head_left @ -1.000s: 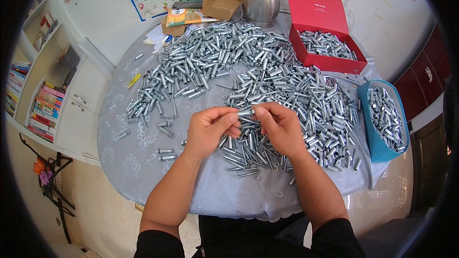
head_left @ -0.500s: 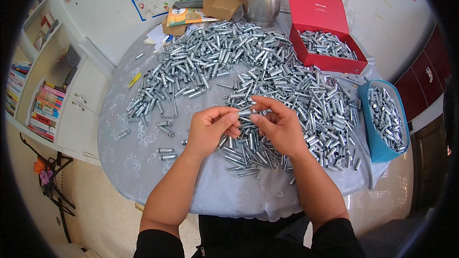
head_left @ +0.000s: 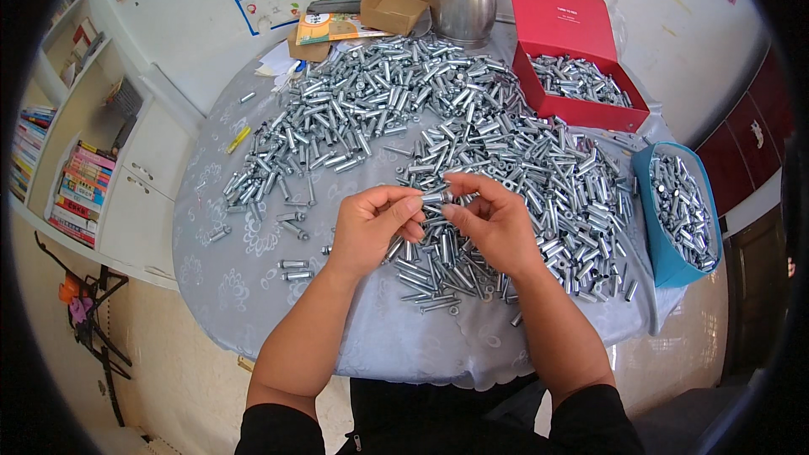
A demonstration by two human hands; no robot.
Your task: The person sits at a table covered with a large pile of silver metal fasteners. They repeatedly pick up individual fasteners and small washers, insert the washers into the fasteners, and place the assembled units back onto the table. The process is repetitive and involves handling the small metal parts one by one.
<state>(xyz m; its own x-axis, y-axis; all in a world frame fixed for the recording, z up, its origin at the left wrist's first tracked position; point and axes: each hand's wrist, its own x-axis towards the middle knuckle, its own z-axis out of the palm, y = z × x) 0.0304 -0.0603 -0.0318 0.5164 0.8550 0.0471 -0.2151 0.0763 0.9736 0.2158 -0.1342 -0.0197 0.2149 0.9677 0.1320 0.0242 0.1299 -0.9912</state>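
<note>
Between my two hands is a silver metal expansion bolt (head_left: 434,198), lying roughly level. The thumb and fingers of my left hand (head_left: 369,226) pinch its left end. At its right end, the thumb and forefinger of my right hand (head_left: 499,229) close around the tip; whether they grip a small nut or washer there is too fine to tell. Beneath and beyond both hands spreads a large heap of loose expansion bolts and sleeves (head_left: 539,194). A second heap of bolts (head_left: 371,93) lies farther back. Several single bolts (head_left: 295,270) rest left of my left forearm.
A patterned grey cloth (head_left: 244,303) covers the round table. An open red box (head_left: 581,109) and a blue bin (head_left: 650,227) on the right both hold metal pieces. At the back stand a steel canister (head_left: 463,4) and a cardboard box (head_left: 393,5). A yellow pen-like object (head_left: 238,140) lies left.
My right fingers have shifted slightly at the bolt's right end, and more of the bolt shows between my hands. My left hand keeps its pinch.
</note>
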